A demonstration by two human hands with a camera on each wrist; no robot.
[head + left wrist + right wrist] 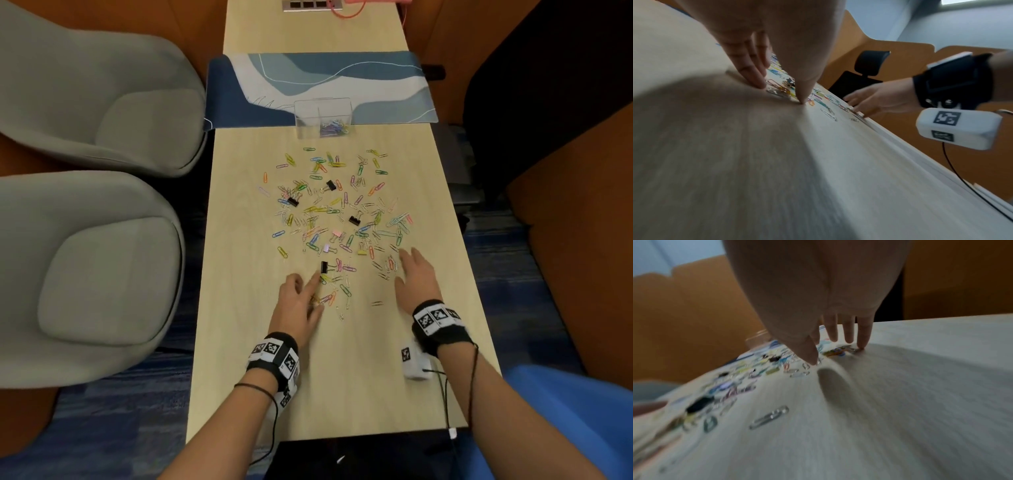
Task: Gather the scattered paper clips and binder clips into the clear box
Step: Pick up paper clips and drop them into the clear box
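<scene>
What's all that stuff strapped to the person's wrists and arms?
Both forearms are bare, with no sleeves. Each wrist wears a black band ringed with white tags printed in black square codes. Below the right hand a white box with the same codes hangs under its band, trailing a thin black cable. Near the left hand's band sits a thin dark bracelet.
</scene>
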